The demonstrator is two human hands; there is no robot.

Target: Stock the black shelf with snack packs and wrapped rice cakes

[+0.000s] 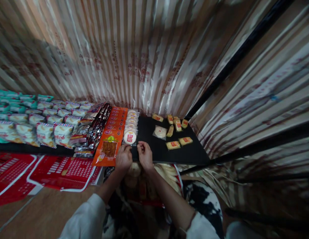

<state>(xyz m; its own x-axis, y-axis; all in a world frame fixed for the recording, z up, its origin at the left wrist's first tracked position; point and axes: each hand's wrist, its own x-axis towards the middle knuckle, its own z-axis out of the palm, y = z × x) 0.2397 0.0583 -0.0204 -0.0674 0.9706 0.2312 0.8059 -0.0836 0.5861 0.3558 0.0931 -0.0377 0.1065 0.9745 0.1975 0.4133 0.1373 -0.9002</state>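
Note:
A row of clear-wrapped round white crackers point(131, 121) lies on the black shelf board, overlapping front to back. The front wrapped round cracker point(130, 137) carries a red printed label. My left hand point(124, 157) is closed at its lower left edge, fingers curled over the wrapper. At its lower right corner, my right hand point(145, 155) pinches with thumb and fingertips together; the wrapper edge there is partly hidden. Just left of the row lie flat orange snack packs point(110, 137) with a window showing brown sticks. One more wrapped round cracker point(159, 131) lies apart to the right.
Several small yellow packets point(173, 145) are scattered on the black board point(154, 154). Dark brown shiny packs point(98, 124) and rows of white packets point(62, 133) stand at left. Below the board is a bag of more snacks point(166, 174). Black poles point(226, 66) frame the right side.

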